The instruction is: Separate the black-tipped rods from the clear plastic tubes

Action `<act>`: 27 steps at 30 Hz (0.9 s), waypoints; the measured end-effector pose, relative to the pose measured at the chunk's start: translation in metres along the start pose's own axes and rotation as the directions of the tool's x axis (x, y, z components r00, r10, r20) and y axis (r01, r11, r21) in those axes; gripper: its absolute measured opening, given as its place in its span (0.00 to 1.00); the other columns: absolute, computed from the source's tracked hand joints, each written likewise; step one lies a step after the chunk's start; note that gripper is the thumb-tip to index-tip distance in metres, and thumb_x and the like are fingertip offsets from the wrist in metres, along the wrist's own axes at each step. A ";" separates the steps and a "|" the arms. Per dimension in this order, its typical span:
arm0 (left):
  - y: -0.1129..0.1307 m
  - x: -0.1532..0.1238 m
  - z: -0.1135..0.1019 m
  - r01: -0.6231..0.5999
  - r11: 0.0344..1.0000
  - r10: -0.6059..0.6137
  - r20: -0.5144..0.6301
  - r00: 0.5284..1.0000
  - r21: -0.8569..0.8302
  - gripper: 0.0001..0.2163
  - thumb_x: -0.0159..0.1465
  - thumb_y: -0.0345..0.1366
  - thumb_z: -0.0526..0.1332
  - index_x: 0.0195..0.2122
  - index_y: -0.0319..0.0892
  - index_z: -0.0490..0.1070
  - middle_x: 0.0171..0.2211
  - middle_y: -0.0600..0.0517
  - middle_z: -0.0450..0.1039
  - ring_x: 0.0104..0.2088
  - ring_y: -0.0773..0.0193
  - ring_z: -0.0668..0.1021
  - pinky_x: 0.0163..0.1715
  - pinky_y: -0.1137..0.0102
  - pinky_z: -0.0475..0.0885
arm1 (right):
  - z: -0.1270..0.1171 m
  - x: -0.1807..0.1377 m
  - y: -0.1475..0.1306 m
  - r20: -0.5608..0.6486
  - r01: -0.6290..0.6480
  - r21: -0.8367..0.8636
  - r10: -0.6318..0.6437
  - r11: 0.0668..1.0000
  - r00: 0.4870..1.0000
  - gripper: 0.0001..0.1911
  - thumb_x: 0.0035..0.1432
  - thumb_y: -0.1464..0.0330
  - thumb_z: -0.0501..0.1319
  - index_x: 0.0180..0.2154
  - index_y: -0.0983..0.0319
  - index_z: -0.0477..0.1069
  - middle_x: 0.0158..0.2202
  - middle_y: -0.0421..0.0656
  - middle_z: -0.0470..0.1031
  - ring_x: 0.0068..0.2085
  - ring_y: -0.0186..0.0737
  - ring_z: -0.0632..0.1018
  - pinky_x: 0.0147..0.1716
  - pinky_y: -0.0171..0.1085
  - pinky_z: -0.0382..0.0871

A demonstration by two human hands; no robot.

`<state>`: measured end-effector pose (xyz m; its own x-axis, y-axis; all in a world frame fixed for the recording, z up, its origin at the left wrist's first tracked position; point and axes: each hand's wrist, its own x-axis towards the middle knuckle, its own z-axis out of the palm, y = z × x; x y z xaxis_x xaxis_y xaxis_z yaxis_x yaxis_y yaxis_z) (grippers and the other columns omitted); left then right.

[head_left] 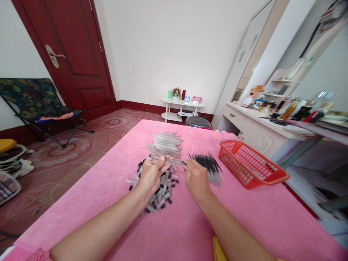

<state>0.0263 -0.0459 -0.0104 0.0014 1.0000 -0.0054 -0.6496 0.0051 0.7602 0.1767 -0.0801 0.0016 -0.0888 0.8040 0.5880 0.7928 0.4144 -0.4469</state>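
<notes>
I have one slim pen (174, 161) held crosswise in front of me, above the pink cloth-covered desk (252, 217), with both hands on it. My left hand (152, 172) is partly closed, its thumb and fingers pinching the pen towards its 9 o'clock end; my right hand (197, 177) is curled nearly into a fist, gripping the 3 o'clock end. Taking the pen as the centre of the dial, with 12 straight ahead of me, a stack of translucent pen barrels (167, 142) lies just beyond it at 12 o'clock, its near edge blurred. Towards 7 o'clock, partly hidden under my left hand, is a loose heap of short translucent tubes and small black plugs (163, 206). A bundle of dark ink refills (209, 165) lies at about 3 o'clock, just beside my right hand, and farther out the same way stands a red plastic basket (252, 165), tilted off square to me. Off the desk, a white dressing table (261, 132) crowded with bottles stands at 2 o'clock, and a patterned folding chair (32, 96) at 10.
</notes>
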 end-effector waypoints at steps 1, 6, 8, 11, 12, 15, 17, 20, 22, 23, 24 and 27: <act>0.000 0.000 0.000 -0.010 1.000 0.009 0.018 1.000 0.005 0.14 0.49 0.32 0.68 0.31 0.39 0.62 0.30 0.51 0.77 0.35 0.59 0.80 0.35 0.67 0.75 | -0.001 0.001 -0.001 0.014 -0.015 0.013 0.015 1.000 1.000 0.12 0.55 0.75 0.51 0.35 0.64 0.72 0.31 0.46 0.73 0.34 0.39 0.73 0.34 0.35 0.63; 0.006 -0.002 -0.002 -0.078 0.994 0.062 0.189 0.980 0.078 0.14 0.52 0.33 0.66 0.33 0.41 0.59 0.31 0.52 0.76 0.36 0.59 0.80 0.34 0.66 0.75 | -0.003 0.006 0.002 0.256 -0.306 0.254 0.242 0.917 0.936 0.12 0.54 0.70 0.52 0.20 0.62 0.64 0.17 0.37 0.61 0.20 0.32 0.65 0.21 0.32 0.56; 0.009 -0.004 -0.002 -0.115 0.983 0.076 0.258 0.963 0.140 0.14 0.54 0.34 0.66 0.33 0.41 0.59 0.32 0.51 0.76 0.37 0.59 0.79 0.32 0.67 0.75 | -0.005 0.007 0.007 0.463 -0.506 0.384 0.313 0.772 0.829 0.13 0.53 0.67 0.52 0.19 0.61 0.61 0.15 0.34 0.56 0.15 0.30 0.59 0.16 0.31 0.54; 0.014 -0.005 -0.001 -0.137 0.968 0.058 0.344 0.937 0.212 0.12 0.55 0.34 0.65 0.34 0.41 0.59 0.33 0.49 0.77 0.36 0.58 0.79 0.29 0.68 0.75 | -0.013 0.010 0.015 0.706 -0.685 0.454 0.239 0.570 0.667 0.14 0.50 0.61 0.56 0.20 0.63 0.63 0.15 0.34 0.58 0.14 0.27 0.56 0.14 0.31 0.53; 0.016 -0.004 -0.001 -0.138 0.963 0.044 0.372 0.927 0.231 0.12 0.55 0.34 0.64 0.34 0.40 0.59 0.33 0.48 0.77 0.36 0.58 0.79 0.29 0.68 0.75 | -0.016 0.011 0.017 0.742 -0.699 0.462 0.193 0.546 0.642 0.14 0.49 0.59 0.58 0.21 0.63 0.64 0.16 0.35 0.60 0.14 0.27 0.57 0.15 0.31 0.54; 0.021 -0.001 -0.002 -0.145 0.947 0.018 0.405 0.914 0.286 0.12 0.55 0.34 0.65 0.34 0.40 0.60 0.32 0.48 0.77 0.36 0.57 0.79 0.29 0.67 0.76 | -0.023 0.016 0.018 0.738 -0.620 0.502 0.074 0.603 0.671 0.17 0.48 0.56 0.60 0.23 0.66 0.68 0.19 0.38 0.66 0.19 0.30 0.65 0.21 0.32 0.57; 0.023 0.002 -0.002 -0.136 0.949 0.023 0.368 0.930 0.286 0.13 0.55 0.34 0.65 0.35 0.40 0.61 0.32 0.49 0.77 0.35 0.58 0.80 0.30 0.67 0.76 | -0.025 0.019 0.016 0.676 -0.503 0.517 0.029 0.693 0.736 0.18 0.49 0.56 0.59 0.23 0.66 0.70 0.20 0.38 0.66 0.23 0.31 0.65 0.25 0.32 0.57; 0.022 0.005 -0.002 -0.101 0.964 0.027 0.290 0.957 0.246 0.13 0.54 0.35 0.65 0.36 0.40 0.61 0.32 0.49 0.77 0.35 0.59 0.80 0.32 0.68 0.75 | -0.026 0.022 0.014 0.601 -0.396 0.496 0.024 0.773 0.799 0.17 0.50 0.58 0.59 0.26 0.67 0.72 0.21 0.37 0.65 0.25 0.31 0.64 0.26 0.31 0.55; 0.021 0.006 -0.001 -0.089 0.969 0.032 0.239 0.971 0.230 0.13 0.54 0.35 0.66 0.35 0.39 0.62 0.32 0.49 0.77 0.35 0.60 0.80 0.32 0.69 0.75 | -0.026 0.022 0.013 0.561 -0.368 0.454 0.061 0.812 0.826 0.14 0.51 0.60 0.59 0.27 0.67 0.72 0.21 0.37 0.65 0.25 0.31 0.64 0.26 0.31 0.54; 0.020 0.006 0.000 -0.087 0.971 0.037 0.218 0.975 0.224 0.13 0.53 0.35 0.66 0.34 0.39 0.62 0.32 0.49 0.77 0.35 0.60 0.80 0.32 0.69 0.75 | -0.025 0.021 0.013 0.529 -0.347 0.415 0.087 0.841 0.844 0.13 0.51 0.61 0.58 0.25 0.66 0.71 0.21 0.37 0.65 0.25 0.31 0.64 0.25 0.31 0.54; 0.020 0.005 0.000 -0.087 0.972 0.042 0.205 0.978 0.217 0.13 0.53 0.35 0.66 0.33 0.39 0.62 0.32 0.49 0.77 0.35 0.60 0.80 0.32 0.69 0.75 | -0.024 0.020 0.013 0.485 -0.315 0.361 0.112 0.877 0.867 0.13 0.52 0.62 0.58 0.24 0.66 0.70 0.20 0.37 0.64 0.24 0.31 0.63 0.24 0.31 0.52; 0.020 0.004 0.000 -0.089 0.976 0.044 0.220 0.975 0.198 0.13 0.52 0.34 0.66 0.32 0.40 0.61 0.31 0.49 0.77 0.35 0.60 0.80 0.33 0.68 0.75 | -0.020 0.016 0.011 0.352 -0.205 0.178 0.133 0.962 0.926 0.14 0.53 0.65 0.56 0.20 0.64 0.66 0.19 0.36 0.62 0.24 0.31 0.63 0.24 0.31 0.50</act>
<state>0.0130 -0.0416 0.0044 0.1395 0.9753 0.1711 -0.4842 -0.0836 0.8710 0.1963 -0.0710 0.0192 -0.1895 0.9500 0.2480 0.6737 0.3096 -0.6710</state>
